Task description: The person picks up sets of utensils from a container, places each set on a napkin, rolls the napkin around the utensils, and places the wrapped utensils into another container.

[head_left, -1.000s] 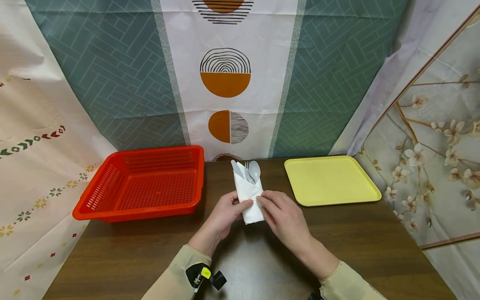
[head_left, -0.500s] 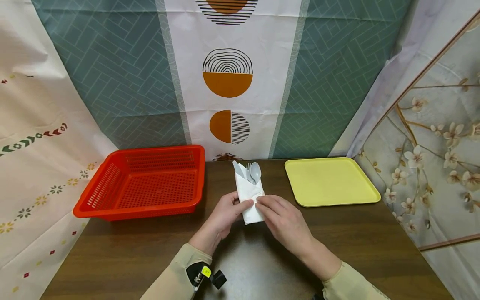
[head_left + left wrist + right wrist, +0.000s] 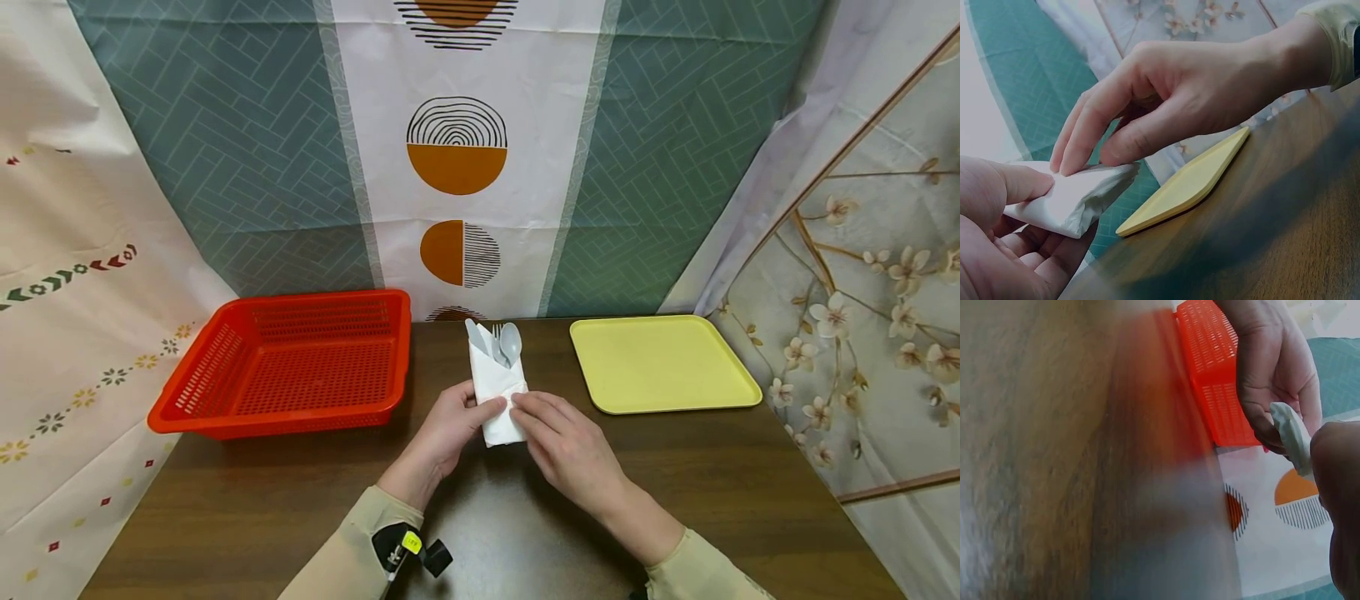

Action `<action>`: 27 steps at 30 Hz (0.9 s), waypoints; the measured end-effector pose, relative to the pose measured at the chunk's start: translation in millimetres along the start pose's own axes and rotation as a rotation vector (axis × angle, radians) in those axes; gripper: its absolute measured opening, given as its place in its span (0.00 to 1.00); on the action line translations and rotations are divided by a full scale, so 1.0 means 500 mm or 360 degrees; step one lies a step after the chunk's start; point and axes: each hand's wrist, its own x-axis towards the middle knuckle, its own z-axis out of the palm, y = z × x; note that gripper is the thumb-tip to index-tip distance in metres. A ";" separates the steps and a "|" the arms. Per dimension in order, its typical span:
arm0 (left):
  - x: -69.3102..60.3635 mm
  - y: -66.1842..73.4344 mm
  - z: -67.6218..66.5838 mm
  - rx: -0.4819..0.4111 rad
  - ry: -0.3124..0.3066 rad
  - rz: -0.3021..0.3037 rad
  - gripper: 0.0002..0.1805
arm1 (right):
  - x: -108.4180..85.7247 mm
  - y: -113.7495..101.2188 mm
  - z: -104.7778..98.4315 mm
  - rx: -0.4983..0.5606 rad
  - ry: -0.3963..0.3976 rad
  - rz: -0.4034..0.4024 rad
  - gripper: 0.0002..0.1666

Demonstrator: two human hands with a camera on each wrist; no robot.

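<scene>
In the head view a folded white napkin [image 3: 497,379] is wrapped around a plastic knife [image 3: 476,335], a fork [image 3: 497,340] and a spoon [image 3: 511,343], whose upper ends stick out of its top. My left hand [image 3: 444,429] holds the napkin from the left, thumb on its face and fingers beneath, as the left wrist view shows. My right hand [image 3: 573,450] has its bent fingertips and thumb at the napkin's right side, by the left thumb. A narrow band seems to cross the napkin there, mostly hidden by the fingers. The bundle is held above the table.
A red perforated plastic basket [image 3: 315,379] stands at the back left of the brown wooden table [image 3: 300,508]. At the back right lies a flat yellow tray [image 3: 663,364]. Patterned cloths hang behind the table and on both sides.
Both hands keep hold of the napkin bundle. The right fingers have slid slightly down and in toward the left thumb. Basket and tray have not moved.
</scene>
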 end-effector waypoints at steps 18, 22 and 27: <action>-0.002 0.007 0.004 0.0032 0.0021 0.0026 0.21 | 0.041 -0.025 -0.002 0.0880 0.0148 0.1258 0.20; -0.002 0.009 0.004 0.0050 0.0021 0.0045 0.21 | 0.048 -0.022 0.001 0.1057 0.0164 0.1429 0.21; -0.003 0.013 0.004 0.0082 0.0011 0.0040 0.21 | 0.053 -0.017 0.005 0.1242 0.0195 0.1590 0.19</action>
